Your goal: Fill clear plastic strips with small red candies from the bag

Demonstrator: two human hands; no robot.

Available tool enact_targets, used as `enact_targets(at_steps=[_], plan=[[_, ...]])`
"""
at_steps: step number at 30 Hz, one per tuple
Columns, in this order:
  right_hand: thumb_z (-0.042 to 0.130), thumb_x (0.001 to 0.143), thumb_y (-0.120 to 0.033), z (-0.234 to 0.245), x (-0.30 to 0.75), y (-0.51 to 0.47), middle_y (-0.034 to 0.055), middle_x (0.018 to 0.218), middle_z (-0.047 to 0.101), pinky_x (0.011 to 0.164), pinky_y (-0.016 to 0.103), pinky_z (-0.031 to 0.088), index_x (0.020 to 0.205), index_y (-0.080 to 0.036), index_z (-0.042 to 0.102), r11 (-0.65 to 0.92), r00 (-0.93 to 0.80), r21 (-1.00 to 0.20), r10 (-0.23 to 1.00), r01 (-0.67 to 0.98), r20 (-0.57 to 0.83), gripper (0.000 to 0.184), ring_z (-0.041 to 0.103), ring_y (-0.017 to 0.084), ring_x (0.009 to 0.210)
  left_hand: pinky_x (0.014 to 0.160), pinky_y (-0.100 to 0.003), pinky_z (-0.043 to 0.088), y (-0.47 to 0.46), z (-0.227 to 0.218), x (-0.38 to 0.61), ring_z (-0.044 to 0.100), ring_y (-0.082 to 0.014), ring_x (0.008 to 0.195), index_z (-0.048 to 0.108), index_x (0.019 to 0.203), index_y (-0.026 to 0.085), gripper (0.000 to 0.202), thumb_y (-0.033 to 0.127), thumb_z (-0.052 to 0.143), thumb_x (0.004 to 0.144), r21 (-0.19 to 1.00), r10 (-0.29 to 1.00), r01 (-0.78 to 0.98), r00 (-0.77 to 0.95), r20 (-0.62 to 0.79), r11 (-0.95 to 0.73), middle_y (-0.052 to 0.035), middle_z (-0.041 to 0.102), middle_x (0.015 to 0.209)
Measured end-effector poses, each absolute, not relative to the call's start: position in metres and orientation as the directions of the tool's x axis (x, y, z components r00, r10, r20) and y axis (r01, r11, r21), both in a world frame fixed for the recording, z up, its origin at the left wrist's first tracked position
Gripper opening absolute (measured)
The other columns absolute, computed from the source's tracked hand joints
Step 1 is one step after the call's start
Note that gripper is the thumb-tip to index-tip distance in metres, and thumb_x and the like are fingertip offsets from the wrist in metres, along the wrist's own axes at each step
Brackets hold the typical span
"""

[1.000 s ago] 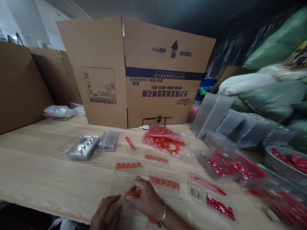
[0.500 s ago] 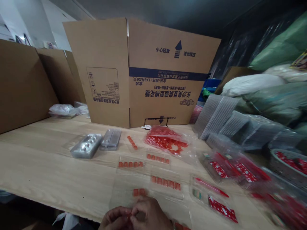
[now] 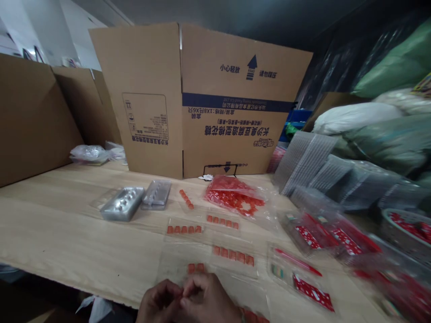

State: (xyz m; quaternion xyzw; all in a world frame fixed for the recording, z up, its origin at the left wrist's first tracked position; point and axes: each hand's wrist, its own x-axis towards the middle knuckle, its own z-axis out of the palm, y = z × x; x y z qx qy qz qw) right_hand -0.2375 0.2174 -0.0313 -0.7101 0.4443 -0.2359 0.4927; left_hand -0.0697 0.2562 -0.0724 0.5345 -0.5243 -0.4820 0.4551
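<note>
My left hand (image 3: 160,301) and my right hand (image 3: 209,299) meet at the table's front edge, fingertips pinched together. A bit of something small and red shows between them; the fingers hide most of it. Just beyond my right hand, a pair of orange-red squares (image 3: 195,268) lies on a see-through plastic tray (image 3: 164,264). Farther back, similar trays carry rows of these squares, one row (image 3: 233,255) to the right and another (image 3: 183,229) behind. Partly under my right wrist is one more row (image 3: 254,315).
An open bag of red pieces (image 3: 232,195) lies before a tall cardboard box (image 3: 225,103). Clear plastic trays (image 3: 123,204) are stacked at left. Filled packs with red picks and dotted sachets (image 3: 313,291) lie at right, near tray stacks (image 3: 305,157) and a basket (image 3: 404,233).
Both hands stay pinched together near the same spot, their fingers shifting slightly. The left hand's fingers are a little more raised and curled. The objects on the table keep their places.
</note>
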Motion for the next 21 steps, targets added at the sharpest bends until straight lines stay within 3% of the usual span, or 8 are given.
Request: enact_targets(at_steps=[3,5,8,10,14,16,18,21], plan=[[0.065,0.067,-0.008,-0.027,-0.234,0.201,0.0023,0.077,0.067,0.07,0.022,0.043,0.073,-0.014,0.067,-0.348,0.547,-0.827,-0.835,-0.442,0.059,0.008,0.06,0.013,0.076,0.066,-0.027,0.047,0.242,-0.071,-0.063,0.062,-0.0183,0.071,0.07,0.07,0.024,0.012,0.036,0.068,0.071,0.817,-0.936,-0.514,0.073,0.344,0.261,-0.0029,0.068,0.073],[0.064,0.073,-0.009,-0.026,-0.229,0.186,0.0042,0.082,0.066,0.073,0.023,0.043,0.077,-0.013,0.066,-0.56,0.654,-0.671,-0.742,-0.487,0.144,0.006,0.06,0.014,0.08,0.068,-0.029,0.048,0.232,-0.072,-0.058,0.063,-0.0198,0.075,0.07,0.072,0.027,0.005,0.028,0.068,0.068,0.669,-0.878,-0.666,0.043,0.476,0.33,-0.002,0.07,0.078],[0.062,0.08,-0.016,-0.03,-0.223,0.166,0.007,0.087,0.067,0.075,0.026,0.044,0.082,-0.013,0.065,-0.76,0.789,-0.408,-0.599,-0.506,0.137,0.005,0.06,0.017,0.084,0.064,-0.028,0.049,0.223,-0.076,-0.053,0.062,-0.0181,0.07,0.068,0.074,0.026,0.009,0.022,0.061,0.072,0.615,-0.901,-0.719,-0.034,0.433,0.323,-0.0002,0.068,0.074],[0.061,0.082,-0.019,-0.034,-0.222,0.16,0.0067,0.087,0.067,0.074,0.026,0.044,0.083,-0.013,0.065,-0.793,0.814,-0.337,-0.57,-0.507,0.116,0.007,0.06,0.017,0.083,0.063,-0.029,0.049,0.222,-0.078,-0.053,0.062,-0.0175,0.069,0.067,0.074,0.025,0.01,0.021,0.057,0.074,0.611,-0.91,-0.724,-0.056,0.41,0.32,-0.0002,0.068,0.073],[0.062,0.081,-0.02,-0.039,-0.221,0.162,0.0045,0.084,0.069,0.072,0.024,0.044,0.082,-0.015,0.066,-0.802,0.835,-0.351,-0.543,-0.484,0.09,0.007,0.062,0.016,0.08,0.06,-0.028,0.048,0.223,-0.085,-0.053,0.061,-0.0171,0.065,0.064,0.07,0.024,0.009,0.025,0.058,0.077,0.555,-0.904,-0.772,-0.059,0.423,0.31,0.0006,0.065,0.068],[0.063,0.08,-0.021,-0.039,-0.219,0.168,0.0053,0.085,0.069,0.075,0.027,0.045,0.083,-0.014,0.066,-0.801,0.823,-0.318,-0.56,-0.507,0.098,0.008,0.062,0.017,0.081,0.064,-0.029,0.05,0.225,-0.089,-0.051,0.063,-0.0179,0.072,0.066,0.084,0.025,0.01,0.03,0.059,0.078,0.503,-0.89,-0.808,-0.057,0.452,0.307,-0.0004,0.069,0.077],[0.063,0.079,-0.022,-0.037,-0.218,0.17,0.0072,0.088,0.07,0.078,0.029,0.046,0.088,-0.013,0.065,-0.81,0.817,-0.284,-0.562,-0.513,0.127,0.013,0.062,0.019,0.083,0.07,-0.029,0.052,0.226,-0.095,-0.046,0.065,-0.0182,0.083,0.063,0.107,0.029,0.03,0.036,0.062,0.078,0.439,-0.881,-0.839,-0.094,0.464,0.321,-0.0006,0.071,0.094],[0.071,0.071,-0.023,-0.032,-0.232,0.153,0.0033,0.089,0.071,0.077,0.023,0.046,0.089,-0.017,0.067,-0.747,0.761,-0.429,-0.623,-0.508,0.183,0.02,0.062,0.016,0.083,0.072,-0.03,0.052,0.223,-0.105,-0.039,0.066,-0.0174,0.086,0.061,0.111,0.039,0.033,0.04,0.061,0.078,0.397,-0.891,-0.848,-0.174,0.42,0.352,0.0032,0.07,0.101]])
